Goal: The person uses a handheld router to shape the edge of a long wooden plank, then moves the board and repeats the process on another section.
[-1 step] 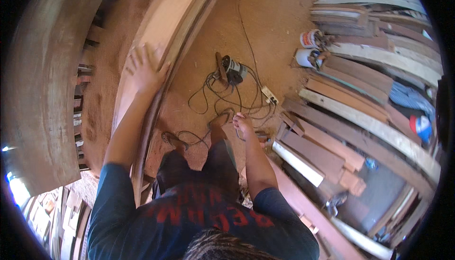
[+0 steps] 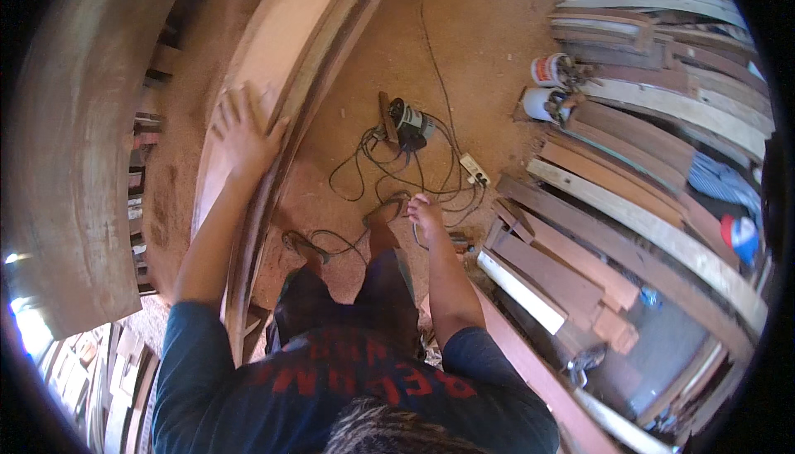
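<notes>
My left hand (image 2: 248, 139) lies flat with spread fingers on the pale, smooth face of a long wooden plank (image 2: 273, 40). Its thumb rests close to the plank's darker right edge. My right hand (image 2: 426, 214) hangs over the floor in front of my body, its fingers curled closed. Whether anything is inside those fingers is hidden. Beyond it, a power tool with a grey and black body (image 2: 411, 125) lies on the floor among loops of dark cable. A white power strip (image 2: 474, 170) with a plug in it sits to the tool's right.
A wide board (image 2: 83, 147) stands along the left. Stacked planks (image 2: 646, 197) fill the right side, with white buckets (image 2: 544, 103) at their ends. Cable loops (image 2: 335, 243) lie around my feet on the dusty brown floor (image 2: 489, 31). A striped cloth (image 2: 722, 179) rests on the stack.
My left hand has slid slightly toward me along the plank. My right hand stays almost where it was, with its fingers still curled. The view has shifted a little.
</notes>
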